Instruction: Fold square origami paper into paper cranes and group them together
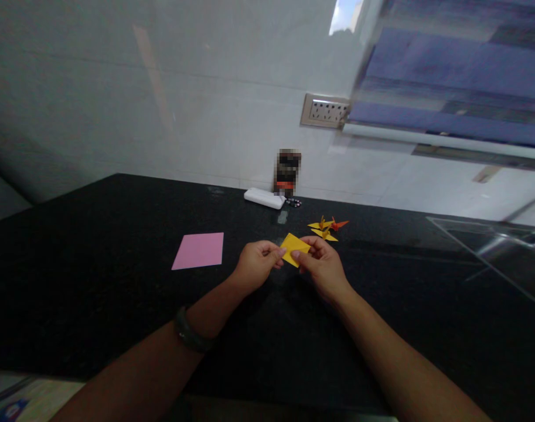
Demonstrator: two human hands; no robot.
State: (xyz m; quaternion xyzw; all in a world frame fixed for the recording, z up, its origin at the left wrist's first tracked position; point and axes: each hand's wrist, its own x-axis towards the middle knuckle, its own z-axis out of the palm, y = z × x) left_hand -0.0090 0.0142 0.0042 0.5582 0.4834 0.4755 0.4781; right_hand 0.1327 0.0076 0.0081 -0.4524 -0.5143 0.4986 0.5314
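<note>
Between my two hands is a small yellow folded paper [290, 242], shaped like a diamond. My left hand [256, 265] pinches its left corner between thumb and fingers. On the other side, my right hand [323, 265] grips the right part, with the thumb lying on the front face and the fingers behind. Just beyond my right hand lie several folded paper cranes [324, 234], yellow and orange. A flat pink paper sheet [199, 251] rests on the counter to the left of my left hand.
A white oblong case [264, 198] lies at the back of the black counter [118, 234], with a beaded strap [293, 203] beside it. Behind it, a blurred-out item [288, 171] leans at the wall. A sink edge [482, 258] is at right; a wall socket [324, 111] sits above.
</note>
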